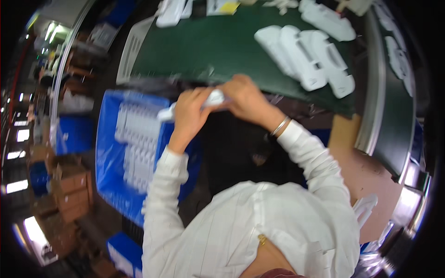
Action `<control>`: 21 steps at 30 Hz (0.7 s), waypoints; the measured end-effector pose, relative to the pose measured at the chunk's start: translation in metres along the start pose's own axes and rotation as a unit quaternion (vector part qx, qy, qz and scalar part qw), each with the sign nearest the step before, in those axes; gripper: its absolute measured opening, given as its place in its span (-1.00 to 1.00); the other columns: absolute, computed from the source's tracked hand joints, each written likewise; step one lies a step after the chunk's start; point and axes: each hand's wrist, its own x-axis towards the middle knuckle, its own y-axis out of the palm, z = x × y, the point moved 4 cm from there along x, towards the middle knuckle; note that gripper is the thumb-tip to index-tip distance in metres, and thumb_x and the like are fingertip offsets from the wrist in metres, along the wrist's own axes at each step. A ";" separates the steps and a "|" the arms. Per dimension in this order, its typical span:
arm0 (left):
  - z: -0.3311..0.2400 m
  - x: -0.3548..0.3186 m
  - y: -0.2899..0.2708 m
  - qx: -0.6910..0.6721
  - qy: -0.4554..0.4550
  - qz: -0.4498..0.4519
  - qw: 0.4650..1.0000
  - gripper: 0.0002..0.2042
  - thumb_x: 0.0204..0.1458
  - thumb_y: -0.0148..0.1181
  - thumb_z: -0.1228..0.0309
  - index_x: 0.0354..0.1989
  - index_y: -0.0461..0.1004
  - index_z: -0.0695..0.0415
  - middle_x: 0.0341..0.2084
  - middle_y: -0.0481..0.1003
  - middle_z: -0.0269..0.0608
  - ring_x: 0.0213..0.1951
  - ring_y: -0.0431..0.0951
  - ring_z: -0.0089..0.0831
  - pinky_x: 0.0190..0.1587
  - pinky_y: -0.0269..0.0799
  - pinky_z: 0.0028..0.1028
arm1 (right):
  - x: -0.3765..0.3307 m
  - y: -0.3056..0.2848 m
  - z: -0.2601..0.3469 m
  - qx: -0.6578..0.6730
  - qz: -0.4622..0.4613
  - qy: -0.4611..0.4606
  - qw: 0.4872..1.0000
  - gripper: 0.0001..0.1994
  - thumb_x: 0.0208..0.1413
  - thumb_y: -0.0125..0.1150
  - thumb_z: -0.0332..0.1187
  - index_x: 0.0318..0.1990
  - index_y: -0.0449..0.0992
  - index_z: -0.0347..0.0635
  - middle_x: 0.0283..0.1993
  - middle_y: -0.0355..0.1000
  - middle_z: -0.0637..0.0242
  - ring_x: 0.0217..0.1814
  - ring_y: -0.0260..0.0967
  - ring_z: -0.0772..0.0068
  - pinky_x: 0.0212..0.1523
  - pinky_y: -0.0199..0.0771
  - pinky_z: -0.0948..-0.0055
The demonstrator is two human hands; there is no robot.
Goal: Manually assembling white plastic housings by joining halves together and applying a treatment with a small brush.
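Just off the near edge of the green table (pixel 208 51), both my hands hold a long white plastic part (pixel 214 98). My left hand (pixel 189 111) is closed around its middle, and one end of the part sticks out to the left. My right hand (pixel 245 98) grips the other end, its fingers covering much of it. To the left, below my left hand, a blue bin (pixel 105 153) lined with plastic holds rows of stacked white parts (pixel 139 139).
Several white plastic parts (pixel 301 58) lie on the table's right side, and more lie at its far edge. A white slatted crate (pixel 132 53) stands at the table's left. A metal-edged conveyor (pixel 375 102) runs along the right, beside cardboard (pixel 375 190). Brown boxes (pixel 72 190) are stacked far left.
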 end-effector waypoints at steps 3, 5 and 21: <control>0.009 -0.006 0.000 -0.004 0.015 -0.002 1.000 -0.58 -0.15 0.24 0.34 -0.06 0.48 0.21 -0.15 0.50 -0.05 -0.12 0.45 -0.04 -0.05 0.31 -0.24 | -0.016 -0.004 -0.011 0.093 -0.054 0.074 0.991 -0.46 -0.17 0.41 -0.32 0.02 0.37 -0.27 -0.12 0.41 0.03 -0.06 0.37 -0.03 -0.02 0.36 0.17; 0.007 -0.010 -0.002 -0.028 -0.019 0.014 0.999 -0.60 -0.13 0.25 0.33 -0.07 0.48 0.22 -0.20 0.51 -0.06 -0.16 0.45 -0.04 -0.06 0.29 -0.24 | -0.036 0.004 -0.023 0.217 -0.011 0.159 0.963 -0.54 -0.10 0.32 -0.37 0.00 0.39 -0.30 -0.08 0.42 -0.02 -0.02 0.39 -0.07 0.02 0.38 0.18; -0.018 0.019 0.002 -0.113 0.040 -0.003 0.993 -0.54 -0.15 0.34 0.37 -0.02 0.45 0.25 -0.08 0.48 -0.01 -0.02 0.46 -0.04 0.02 0.35 -0.27 | -0.037 0.019 -0.026 0.332 -0.107 0.205 0.915 -0.64 -0.01 0.17 -0.59 0.00 0.37 -0.31 -0.10 0.42 0.27 -0.03 0.35 0.49 0.00 0.37 0.48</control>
